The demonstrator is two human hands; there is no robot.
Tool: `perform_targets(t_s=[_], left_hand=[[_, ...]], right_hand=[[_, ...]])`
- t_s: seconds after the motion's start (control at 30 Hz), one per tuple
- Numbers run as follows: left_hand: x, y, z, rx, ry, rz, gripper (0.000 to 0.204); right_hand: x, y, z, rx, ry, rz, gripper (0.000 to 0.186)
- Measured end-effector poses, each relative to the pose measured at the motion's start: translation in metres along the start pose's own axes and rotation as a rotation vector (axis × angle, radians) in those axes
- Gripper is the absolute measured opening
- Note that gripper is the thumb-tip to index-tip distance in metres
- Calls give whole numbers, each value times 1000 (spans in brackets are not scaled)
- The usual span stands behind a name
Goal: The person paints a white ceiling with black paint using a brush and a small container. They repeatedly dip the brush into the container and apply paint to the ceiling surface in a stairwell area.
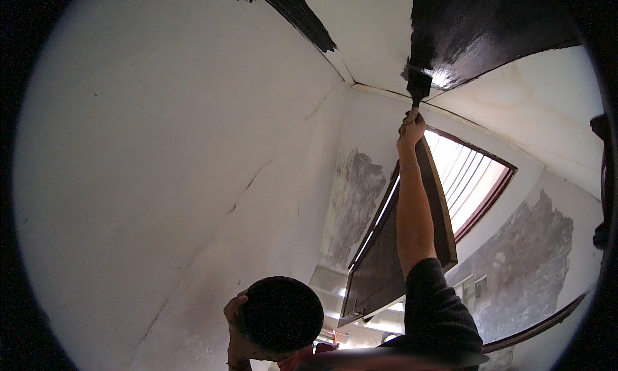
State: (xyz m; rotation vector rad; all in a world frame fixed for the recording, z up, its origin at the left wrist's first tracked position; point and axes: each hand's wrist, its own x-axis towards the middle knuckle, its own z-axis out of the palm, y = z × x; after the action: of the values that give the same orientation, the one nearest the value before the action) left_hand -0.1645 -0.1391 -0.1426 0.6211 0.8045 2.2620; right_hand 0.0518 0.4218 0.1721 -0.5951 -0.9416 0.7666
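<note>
My right hand (pixel 411 128) is raised high in the middle right, closed round the handle of a wide brush (pixel 419 81) black with paint. The bristles touch the ceiling (pixel 373 30) at the edge of a large glossy black painted patch (pixel 489 17); another black streaked patch (pixel 296 14) lies farther left. My left hand (pixel 237 329) grips a round dark container (pixel 280 316) at the lower left, its fingers round the rim and side. What is inside looks uniformly black; its level cannot be told.
A white cracked wall (pixel 148 165) fills the left. Behind my right arm are a barred window (pixel 473 187) and an open dark wooden shutter (pixel 373 274). Grey blotched walls (pixel 515 274) flank the window. A dark shape (pixel 600 178) stands at the far right edge.
</note>
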Motion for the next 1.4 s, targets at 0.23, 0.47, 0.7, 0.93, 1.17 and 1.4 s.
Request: perform_targets(t_s=[0.23,0.47,0.7,0.93,1.17,1.4], left_hand=[[8,-5,5,-18,-14,-27,24],[13,-9,11,-19,-30,-51,24],[16,-12,17,-24,-38,-63,24],[15,-9,22,-32,-39,-75,23],[12,-10,26,-44,-23,-64,23],[8,-15,26,-69,-3,-53,22]], right_hand=[[-25,-109,18,67,-70,-73,40],[-112,-214,5,-16,-126,-422,42],[-83,-154,-3,-117,-96,-716,42],[-13,-47,-35,-245,68,-182,40],[-33,-145,-27,-229,76,-277,48],[-108,-215,-39,-74,-89,-522,43]])
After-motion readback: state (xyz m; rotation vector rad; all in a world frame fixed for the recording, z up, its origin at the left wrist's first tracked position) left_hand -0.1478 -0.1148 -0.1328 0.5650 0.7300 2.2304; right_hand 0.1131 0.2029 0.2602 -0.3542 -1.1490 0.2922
